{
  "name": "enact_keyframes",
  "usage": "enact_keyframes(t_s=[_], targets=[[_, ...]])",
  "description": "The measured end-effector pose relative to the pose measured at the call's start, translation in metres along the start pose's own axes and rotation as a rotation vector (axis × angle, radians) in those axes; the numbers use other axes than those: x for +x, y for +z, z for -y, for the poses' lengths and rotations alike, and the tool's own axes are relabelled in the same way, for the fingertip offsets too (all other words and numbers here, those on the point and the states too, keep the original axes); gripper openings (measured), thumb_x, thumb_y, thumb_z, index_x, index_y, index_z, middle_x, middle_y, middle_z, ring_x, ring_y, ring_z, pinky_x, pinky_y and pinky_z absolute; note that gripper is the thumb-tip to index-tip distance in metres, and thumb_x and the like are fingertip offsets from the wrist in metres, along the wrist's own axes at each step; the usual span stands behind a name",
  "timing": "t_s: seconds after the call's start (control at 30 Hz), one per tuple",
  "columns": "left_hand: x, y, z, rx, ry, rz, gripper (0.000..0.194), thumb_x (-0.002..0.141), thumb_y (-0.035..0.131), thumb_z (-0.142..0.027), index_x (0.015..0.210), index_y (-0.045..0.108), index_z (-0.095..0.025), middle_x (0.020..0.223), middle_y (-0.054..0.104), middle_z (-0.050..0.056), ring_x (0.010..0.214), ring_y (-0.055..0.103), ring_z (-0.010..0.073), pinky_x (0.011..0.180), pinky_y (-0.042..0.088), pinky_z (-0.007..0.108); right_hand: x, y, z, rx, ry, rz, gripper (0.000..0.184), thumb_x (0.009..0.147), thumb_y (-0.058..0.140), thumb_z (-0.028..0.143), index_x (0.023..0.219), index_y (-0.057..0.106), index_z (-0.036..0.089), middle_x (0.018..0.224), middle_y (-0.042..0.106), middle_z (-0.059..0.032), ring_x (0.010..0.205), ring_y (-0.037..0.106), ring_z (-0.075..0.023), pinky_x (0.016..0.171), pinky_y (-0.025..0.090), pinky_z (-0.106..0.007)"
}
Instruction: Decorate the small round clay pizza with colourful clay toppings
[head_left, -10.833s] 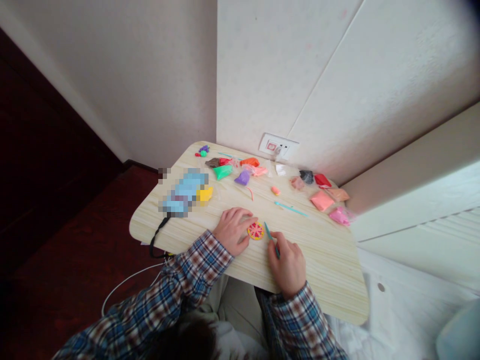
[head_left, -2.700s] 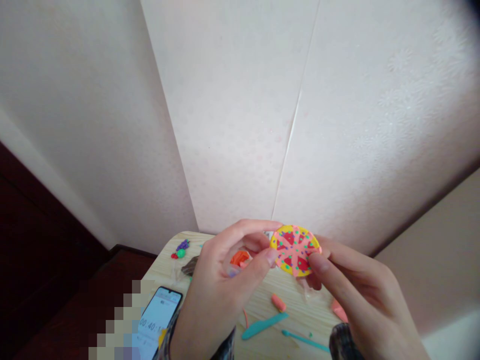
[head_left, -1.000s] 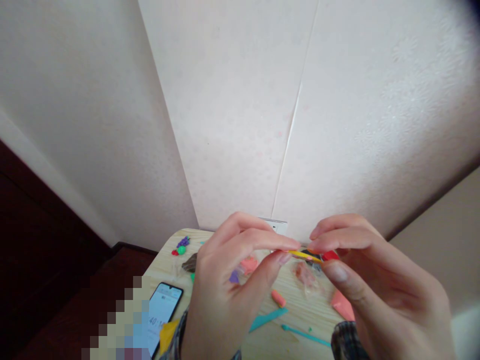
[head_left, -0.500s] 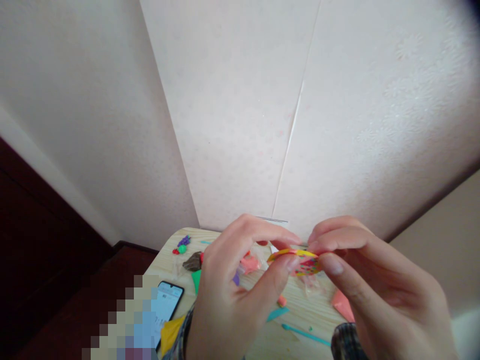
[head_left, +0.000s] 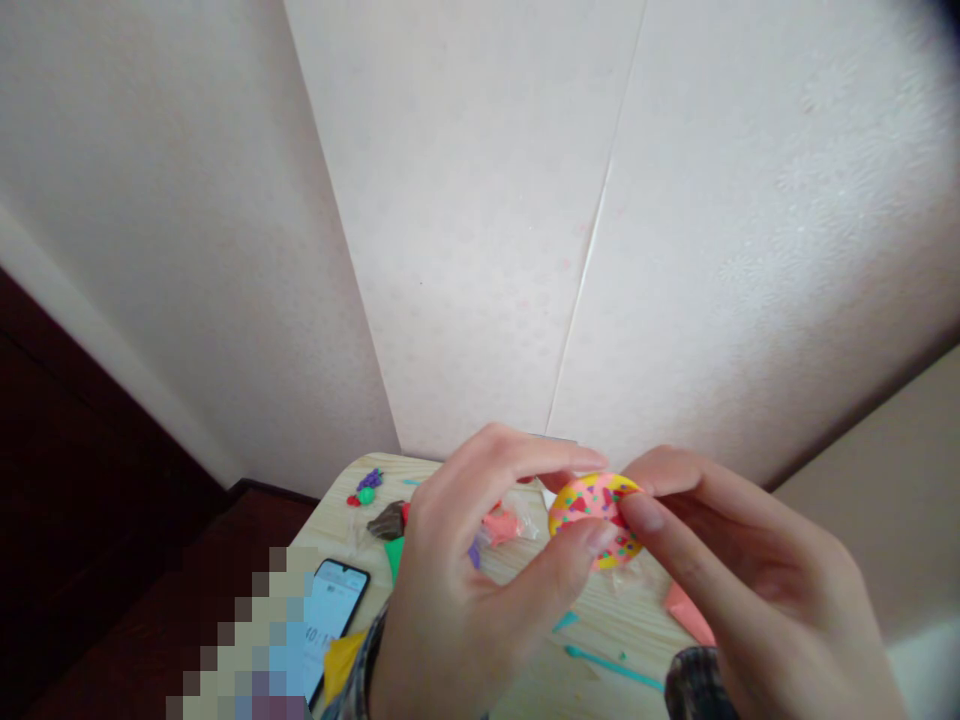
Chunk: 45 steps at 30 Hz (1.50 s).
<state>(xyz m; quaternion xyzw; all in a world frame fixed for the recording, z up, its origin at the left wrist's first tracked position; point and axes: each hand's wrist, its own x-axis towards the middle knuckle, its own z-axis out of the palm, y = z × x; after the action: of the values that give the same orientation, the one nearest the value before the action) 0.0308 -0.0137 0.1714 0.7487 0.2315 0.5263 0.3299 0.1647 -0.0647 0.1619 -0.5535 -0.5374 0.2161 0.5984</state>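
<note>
Pinching the disc (head_left: pixel 585 502), the left hand (head_left: pixel 469 565) partly hides green clay (head_left: pixel 394 558).

Your single head view looked forward and down from above the near side of the table (head_left: pixel 540 690), close over your hands, with the wall (head_left: pixel 480 220) filling its upper part.

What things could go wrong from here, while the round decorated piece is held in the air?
The left hand and right hand both have a thumb over the dotted face of the decorated disc; if it is soft, pressure may smear the dots or bend it.
If the grip slips, the disc might fall towards the teal stick.
The left sleeve is beside the yellow piece and might drag it.
</note>
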Motion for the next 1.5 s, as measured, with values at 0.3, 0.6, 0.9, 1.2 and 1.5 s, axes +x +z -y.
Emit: enact_keyframes(t_s=[0.3, 0.6, 0.9, 1.2, 1.5], targets=[[-0.003, 0.0, 0.0, 0.057, -0.075, 0.106, 0.039, 0.067, 0.075, -0.023, 0.102, 0.059, -0.027, 0.097, 0.066, 0.0, 0.085, 0.062, 0.0176, 0.068, 0.051, 0.025, 0.0, 0.0, -0.003, 0.142, 0.025, -0.042, 0.02, 0.081, 0.058, 0.036, 0.067, 0.058, 0.022, 0.059, 0.056, -0.0006, 0.053, 0.053, -0.0137, 0.044, 0.043, -0.023], [-0.002, 0.002, 0.004, 0.125, -0.011, 0.116, 0.037, 0.068, 0.073, -0.019, 0.102, 0.058, -0.024, 0.094, 0.065, 0.001, 0.083, 0.062, 0.0164, 0.07, 0.05, 0.024, -0.001, -0.001, -0.002, 0.176, 0.062, -0.044, 0.022, 0.081, 0.057, 0.036, 0.064, 0.056, 0.021, 0.057, 0.055, -0.0004, 0.052, 0.053, -0.0132, 0.043, 0.044, -0.021], [-0.001, -0.001, 0.002, 0.145, -0.039, 0.122, 0.038, 0.07, 0.07, -0.016, 0.105, 0.059, -0.027, 0.102, 0.066, 0.003, 0.092, 0.062, 0.0197, 0.058, 0.052, 0.022, 0.0, -0.007, 0.001, 0.168, 0.103, 0.074, 0.02, 0.081, 0.056, 0.04, 0.076, 0.062, 0.021, 0.065, 0.062, -0.0012, 0.061, 0.059, -0.0155, 0.049, 0.048, -0.022], [-0.003, 0.0, 0.005, -0.034, -0.105, 0.098, 0.04, 0.071, 0.068, -0.013, 0.107, 0.061, -0.028, 0.105, 0.066, 0.003, 0.094, 0.063, 0.021, 0.064, 0.056, 0.024, 0.001, -0.012, -0.004, 0.129, 0.075, 0.102, 0.019, 0.08, 0.057, 0.038, 0.079, 0.066, 0.021, 0.071, 0.065, -0.002, 0.059, 0.058, -0.0139, 0.047, 0.047, -0.02], [0.001, -0.001, 0.0, -0.209, -0.224, 0.091, 0.03, 0.074, 0.066, -0.016, 0.103, 0.062, -0.023, 0.092, 0.066, 0.004, 0.083, 0.063, 0.0181, 0.052, 0.056, 0.018, 0.001, -0.012, -0.001, 0.089, 0.065, 0.113, 0.018, 0.078, 0.06, 0.039, 0.078, 0.067, 0.023, 0.065, 0.063, -0.0001, 0.058, 0.057, -0.014, 0.048, 0.047, -0.02]])
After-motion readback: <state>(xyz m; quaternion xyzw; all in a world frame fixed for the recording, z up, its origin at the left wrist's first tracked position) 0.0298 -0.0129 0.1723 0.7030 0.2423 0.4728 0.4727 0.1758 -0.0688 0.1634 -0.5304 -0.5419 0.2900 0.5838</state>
